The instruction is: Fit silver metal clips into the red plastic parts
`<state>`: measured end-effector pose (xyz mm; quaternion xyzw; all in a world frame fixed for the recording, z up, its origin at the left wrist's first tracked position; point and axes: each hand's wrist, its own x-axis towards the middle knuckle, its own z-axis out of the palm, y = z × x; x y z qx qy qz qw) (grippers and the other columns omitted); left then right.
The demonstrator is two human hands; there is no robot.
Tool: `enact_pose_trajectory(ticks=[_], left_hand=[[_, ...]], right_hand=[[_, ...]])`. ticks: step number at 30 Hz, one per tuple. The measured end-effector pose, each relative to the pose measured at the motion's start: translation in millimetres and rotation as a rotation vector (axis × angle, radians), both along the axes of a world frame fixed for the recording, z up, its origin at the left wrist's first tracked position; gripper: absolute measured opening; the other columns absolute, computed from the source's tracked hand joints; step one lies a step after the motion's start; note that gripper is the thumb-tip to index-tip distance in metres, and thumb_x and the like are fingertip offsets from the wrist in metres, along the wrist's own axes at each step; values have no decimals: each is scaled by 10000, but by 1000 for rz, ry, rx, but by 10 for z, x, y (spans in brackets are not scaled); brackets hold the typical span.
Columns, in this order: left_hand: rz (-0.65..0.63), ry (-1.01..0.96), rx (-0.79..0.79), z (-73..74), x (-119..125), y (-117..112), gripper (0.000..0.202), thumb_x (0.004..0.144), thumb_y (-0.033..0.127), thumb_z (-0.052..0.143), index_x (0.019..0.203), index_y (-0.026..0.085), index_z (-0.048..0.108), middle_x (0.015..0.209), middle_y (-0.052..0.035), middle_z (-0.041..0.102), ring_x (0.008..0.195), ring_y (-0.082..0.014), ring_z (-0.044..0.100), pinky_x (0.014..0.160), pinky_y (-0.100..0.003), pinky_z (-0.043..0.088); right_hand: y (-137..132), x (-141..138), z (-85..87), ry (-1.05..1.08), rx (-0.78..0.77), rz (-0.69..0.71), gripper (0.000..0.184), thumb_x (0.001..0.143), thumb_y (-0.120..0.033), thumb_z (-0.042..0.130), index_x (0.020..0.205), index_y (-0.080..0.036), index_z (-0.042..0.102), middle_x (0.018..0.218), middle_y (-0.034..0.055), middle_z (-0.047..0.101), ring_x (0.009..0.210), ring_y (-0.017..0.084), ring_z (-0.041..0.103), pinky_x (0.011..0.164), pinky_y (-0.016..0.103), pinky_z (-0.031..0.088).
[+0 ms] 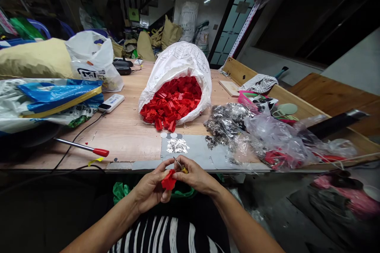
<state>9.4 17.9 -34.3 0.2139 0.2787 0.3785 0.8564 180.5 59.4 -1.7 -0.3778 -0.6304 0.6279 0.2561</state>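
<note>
My left hand (152, 187) is closed around a small red plastic part (168, 180), just in front of the table's near edge. In my right hand (194, 176) is a slim pointed metal tool with a yellow handle (184, 170); its exact kind I cannot make out. Thumb and fingers of both hands meet close to the red part. Beyond them, a pile of small shiny metal pieces (177, 146) lies on a grey sheet (198, 158). Behind the pile, a white woven sack (181, 57) lies on its side, its mouth towards me, full of red plastic parts (173, 101).
Clear bags of metal pieces (228, 118) and crumpled plastic bags (273, 134) crowd the right side. At left lie a lever with a red grip (101, 152), a white device (111, 103) and large bags (59, 99). A wooden rim (252, 73) borders the table's right side.
</note>
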Motion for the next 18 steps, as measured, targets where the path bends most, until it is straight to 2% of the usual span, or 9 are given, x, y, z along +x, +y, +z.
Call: enact_pose_trajectory(ticks=[3, 5, 7, 10, 13, 15, 18], left_hand=[[35, 82, 38, 16, -12, 52, 492, 884, 422, 508, 1338, 266, 395, 660, 11, 564, 432, -86, 502, 440, -203, 331], [108, 208, 114, 30, -38, 77, 479, 895, 486, 451, 1311, 249, 453, 759, -26, 588, 523, -106, 549, 488, -221, 379], [214, 379, 263, 40, -67, 84, 451, 870, 477, 505, 1255, 243, 539, 927, -61, 595, 642, -122, 571, 575, -246, 428], [354, 634, 594, 51, -85, 64, 443, 722, 319, 731, 1153, 263, 645, 1126, -72, 567, 780, -159, 561, 711, -282, 456], [423, 771, 811, 58, -65, 36, 364, 699, 217, 743, 1057, 270, 703, 1045, -75, 635, 915, -229, 565, 849, -337, 439], [446, 796, 830, 52, -48, 23, 291, 730, 198, 708, 1012, 267, 718, 978, -78, 668, 953, -251, 570, 885, -360, 425], [439, 774, 790, 25, -40, 5, 280, 717, 189, 714, 987, 263, 725, 965, -80, 684, 930, -263, 587, 859, -367, 440]], right_hand=[[29, 12, -64, -11, 55, -88, 255, 740, -335, 666, 779, -191, 460, 741, -46, 453, 687, 107, 413, 620, 230, 356], [52, 34, -103, -30, 85, -153, 252, 756, -343, 655, 794, -193, 455, 741, -45, 453, 676, 105, 411, 604, 226, 351], [67, 57, -133, -35, 91, -198, 242, 770, -337, 644, 814, -196, 453, 744, -45, 452, 674, 104, 415, 602, 224, 354], [63, 62, -157, -41, 100, -228, 231, 777, -324, 640, 824, -197, 453, 748, -45, 449, 678, 104, 415, 607, 222, 358], [30, 32, -167, -51, 104, -232, 242, 771, -335, 653, 824, -194, 463, 751, -45, 450, 674, 102, 415, 611, 222, 357], [1, 17, -171, -34, 79, -239, 275, 757, -356, 673, 848, -191, 474, 782, -41, 464, 666, 94, 421, 614, 222, 358], [-46, 32, -179, 0, -8, -202, 341, 746, -397, 692, 934, -189, 497, 857, -21, 500, 655, 84, 435, 588, 214, 350]])
